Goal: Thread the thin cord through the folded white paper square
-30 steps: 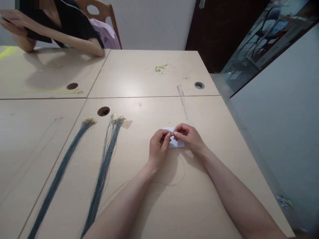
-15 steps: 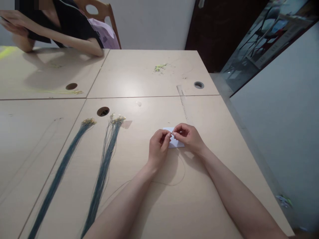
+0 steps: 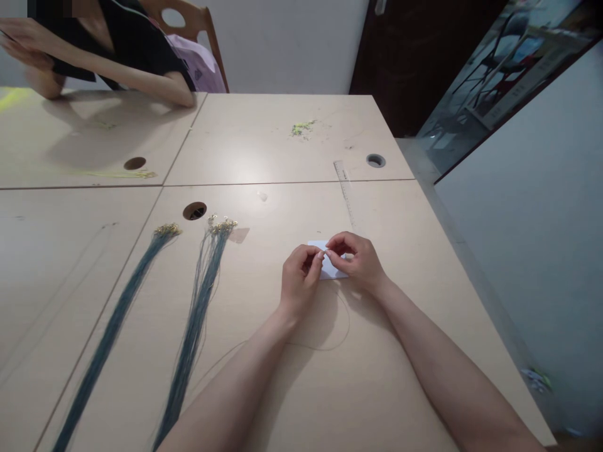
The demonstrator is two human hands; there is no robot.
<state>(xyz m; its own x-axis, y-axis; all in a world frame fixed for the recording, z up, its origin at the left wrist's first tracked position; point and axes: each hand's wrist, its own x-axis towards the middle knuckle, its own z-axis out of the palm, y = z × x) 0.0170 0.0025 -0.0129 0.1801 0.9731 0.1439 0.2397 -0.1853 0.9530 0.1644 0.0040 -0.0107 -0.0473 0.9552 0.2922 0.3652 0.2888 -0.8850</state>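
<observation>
My left hand is closed in a pinch over a small white sheet. A thin line loops across the table and runs up to the fingertips. Close against it, my right hand has thumb and forefinger curled together, the tips almost touching those of the left. Whatever lies between the right fingertips is too small to make out. To the left lie two bundles of blue-green line, one nearer and one farther, each with small gold metal pieces at its top end.
A clear ruler lies beyond my hands. Farther back are yellow-green scraps and a round cable hole. Another cable hole is near the bundles. A person sits across the table at the far left, arms resting on it.
My right fingers have shifted slightly, the forefinger lifting a little from the thumb. My left hand and the bundles stay in place.
</observation>
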